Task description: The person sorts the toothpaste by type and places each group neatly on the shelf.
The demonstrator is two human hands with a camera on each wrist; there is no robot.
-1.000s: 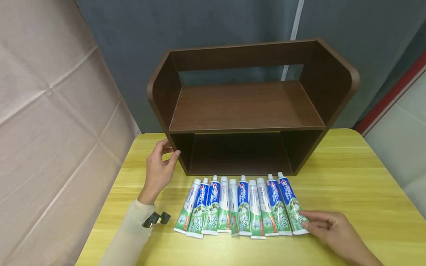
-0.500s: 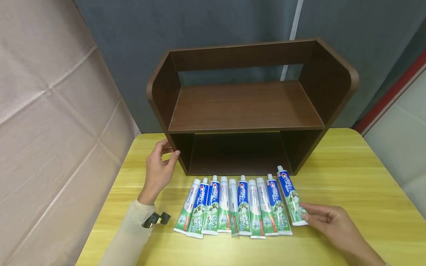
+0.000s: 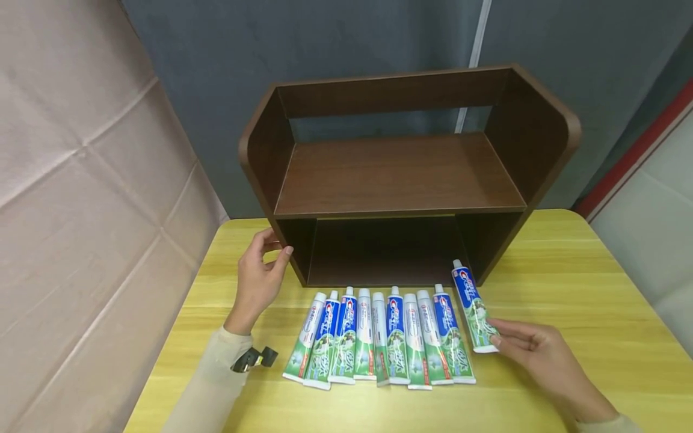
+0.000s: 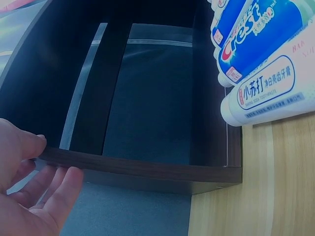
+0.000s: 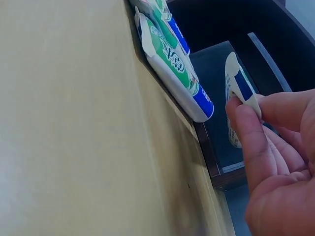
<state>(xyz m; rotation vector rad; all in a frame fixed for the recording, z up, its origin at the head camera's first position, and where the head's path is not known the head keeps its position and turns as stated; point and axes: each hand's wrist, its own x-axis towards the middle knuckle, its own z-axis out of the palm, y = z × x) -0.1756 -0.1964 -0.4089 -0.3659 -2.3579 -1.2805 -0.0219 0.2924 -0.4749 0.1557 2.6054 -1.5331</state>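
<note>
My right hand (image 3: 547,358) pinches the flat bottom end of a blue, white and green Crest toothpaste tube (image 3: 473,307), its cap pointing at the shelf. In the right wrist view the tube's crimped end (image 5: 241,83) sits between thumb and fingers, raised off the table. My left hand (image 3: 260,279) grips the left side panel of a dark brown two-level wooden shelf (image 3: 400,174), thumb in front and fingers behind. Several more toothpaste tubes (image 3: 396,337), some blue-topped and some white-topped, lie side by side in front of the shelf, caps toward it.
The shelf stands on a yellow wood-grain table (image 3: 585,288), its lower compartment (image 3: 390,249) facing me. Behind it hangs a dark grey curtain (image 3: 379,36). A pale cloth wall (image 3: 97,180) rises on the left.
My right hand has lifted the rightmost toothpaste tube away from the row and moved it forward toward the shelf's lower right corner. My left hand stays on the side panel.
</note>
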